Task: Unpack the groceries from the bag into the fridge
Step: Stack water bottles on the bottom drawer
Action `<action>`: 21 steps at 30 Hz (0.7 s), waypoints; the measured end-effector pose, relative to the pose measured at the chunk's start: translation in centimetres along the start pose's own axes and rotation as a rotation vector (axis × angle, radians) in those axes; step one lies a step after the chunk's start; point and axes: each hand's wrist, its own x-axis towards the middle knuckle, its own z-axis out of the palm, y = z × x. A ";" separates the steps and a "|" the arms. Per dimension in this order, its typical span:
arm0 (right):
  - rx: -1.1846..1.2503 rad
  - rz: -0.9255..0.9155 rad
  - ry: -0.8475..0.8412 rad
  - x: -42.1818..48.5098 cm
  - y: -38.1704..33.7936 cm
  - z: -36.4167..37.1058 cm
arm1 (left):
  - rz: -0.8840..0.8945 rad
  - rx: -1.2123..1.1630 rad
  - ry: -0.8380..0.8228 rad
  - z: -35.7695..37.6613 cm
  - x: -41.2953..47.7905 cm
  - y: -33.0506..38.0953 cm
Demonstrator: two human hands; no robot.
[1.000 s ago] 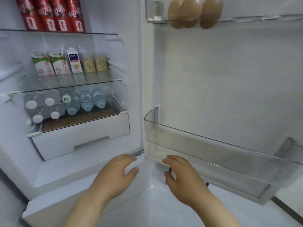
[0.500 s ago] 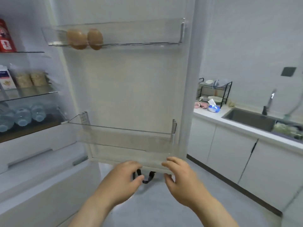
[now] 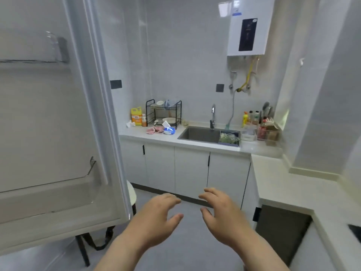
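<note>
Far left of the sink (image 3: 199, 134) the fridge door (image 3: 48, 114) stands swung open, inner face showing, with two clear door shelves – one upper shelf (image 3: 29, 61) and one lower shelf (image 3: 48, 190). Under the door's bottom edge hangs one black strap (image 3: 97, 245) in a loop, beside a dark stool leg. Whether it belongs to the grocery bag I cannot tell, as the door hides the rest. One pale round stool seat (image 3: 131, 193) pokes out past the door's edge.

On the counter left of the sink stand one yellow bottle (image 3: 136, 116) and one black wire rack (image 3: 163, 112) of two tiers, with a pink cloth (image 3: 154, 130) lying in front of the rack. Nearer me, in front of the sink cabinets, are the two hands: the left hand (image 3: 156, 218) and the right hand (image 3: 222, 216), palms down, fingers spread and loosely bent, apart from each other and gripping nothing.

One tap (image 3: 213, 116) rises behind the sink. The sink's right end holds a bunch of greens (image 3: 229, 138). On the wall above and right of the sink hangs one white water heater (image 3: 247, 28).
</note>
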 end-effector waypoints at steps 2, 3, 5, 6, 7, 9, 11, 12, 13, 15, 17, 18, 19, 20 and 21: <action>-0.013 0.094 0.025 -1.3 2.3 -1.6 | 0.073 -0.013 -0.043 1.1 2.1 2.0; -0.018 0.143 0.041 -2.0 3.5 -2.3 | 0.105 -0.022 -0.069 1.7 3.0 2.9; -0.033 0.236 0.088 -3.5 5.7 -3.7 | 0.172 -0.045 -0.117 3.0 4.8 4.5; -0.045 0.279 0.111 -4.3 6.8 -4.3 | 0.206 -0.058 -0.137 3.7 5.7 5.4; -0.059 0.321 0.133 -5.1 7.7 -5.0 | 0.240 -0.069 -0.155 4.3 6.5 6.4; -0.080 0.407 0.182 -6.7 9.5 -6.2 | 0.311 -0.083 -0.194 5.7 8.3 8.4; -0.071 0.499 0.230 -8.4 10.8 -7.2 | 0.386 -0.086 -0.237 7.0 9.9 10.5; -0.066 0.545 0.251 -9.2 11.3 -7.6 | 0.423 -0.087 -0.261 7.7 10.6 11.6; -0.063 0.589 0.269 -10.1 11.8 -7.9 | 0.457 -0.090 -0.285 8.4 11.3 12.6; -0.072 0.665 0.300 -12.0 12.7 -8.3 | 0.521 -0.103 -0.320 9.8 12.4 14.5; -0.088 0.742 0.334 -14.1 13.4 -8.8 | 0.590 -0.115 -0.344 11.1 13.2 16.5; -0.096 0.785 0.356 -15.2 13.6 -9.1 | 0.626 -0.126 -0.360 11.6 13.4 17.5; -0.103 0.830 0.381 -16.3 13.8 -9.3 | 0.664 -0.139 -0.381 12.2 13.6 18.6; -0.111 0.875 0.405 -17.4 13.9 -9.6 | 0.705 -0.151 -0.406 12.8 13.7 19.6; -0.123 0.919 0.429 -18.5 13.9 -9.8 | 0.749 -0.161 -0.431 13.4 13.6 20.7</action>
